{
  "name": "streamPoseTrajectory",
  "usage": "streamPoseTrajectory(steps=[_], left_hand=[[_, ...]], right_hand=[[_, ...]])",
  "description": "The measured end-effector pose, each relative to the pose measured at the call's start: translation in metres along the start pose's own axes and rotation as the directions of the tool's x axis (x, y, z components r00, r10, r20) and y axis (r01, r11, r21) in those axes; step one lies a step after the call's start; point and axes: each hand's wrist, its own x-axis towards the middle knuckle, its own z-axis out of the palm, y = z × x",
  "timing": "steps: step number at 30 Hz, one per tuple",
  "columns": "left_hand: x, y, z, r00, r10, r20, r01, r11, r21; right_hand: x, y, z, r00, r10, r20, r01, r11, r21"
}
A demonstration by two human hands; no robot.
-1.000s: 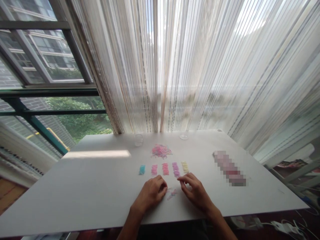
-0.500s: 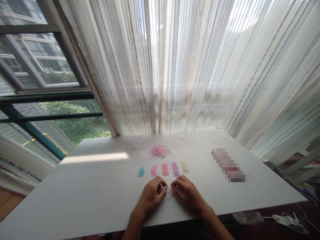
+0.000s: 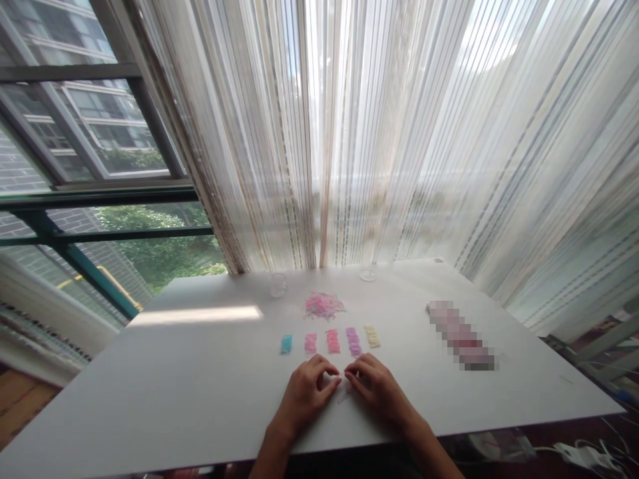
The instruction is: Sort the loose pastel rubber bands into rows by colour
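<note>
Near the front edge of the white table, my left hand [image 3: 310, 394] is pinched, thumb against fingertips. My right hand [image 3: 380, 392] is pinched too, its fingertips a small gap from the left ones. Whatever they hold is too small to make out. Small pale pieces [image 3: 344, 397] lie between the hands. Beyond them is a row of little bundles: blue [image 3: 286, 344], pink [image 3: 310, 343], coral pink [image 3: 333, 340], purple [image 3: 354, 340] and pale yellow [image 3: 372, 336]. Behind the row lies a loose pink, multicoloured pile [image 3: 323, 305].
A clear jar [image 3: 278, 285] and a clear round lid [image 3: 367, 275] stand at the back of the white table [image 3: 200, 386]. A blurred pinkish object [image 3: 460, 334] lies on the right. Striped curtains [image 3: 349, 133] hang behind; white cables [image 3: 584, 456] are at lower right.
The view has shifted slightly, so the table and its objects appear a little lower and further right. Both hands keep their pinched pose close together.
</note>
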Motion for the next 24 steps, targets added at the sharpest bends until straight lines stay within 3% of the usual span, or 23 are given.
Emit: streamPoseTrajectory(steps=[14,24], left_hand=[[-0.0010,-0.0034,0.0036,1.000,0.007,-0.028,-0.007,1.000,-0.010],[-0.0022,-0.0024,0.0019,1.000,0.001,-0.012,-0.002,1.000,-0.016]], right_hand=[[-0.0021,0.0043,0.0025,0.999,0.030,0.028,-0.029,0.999,-0.018],[-0.0021,0.0052,0.0037,1.000,-0.016,0.010,0.016,1.000,0.019]])
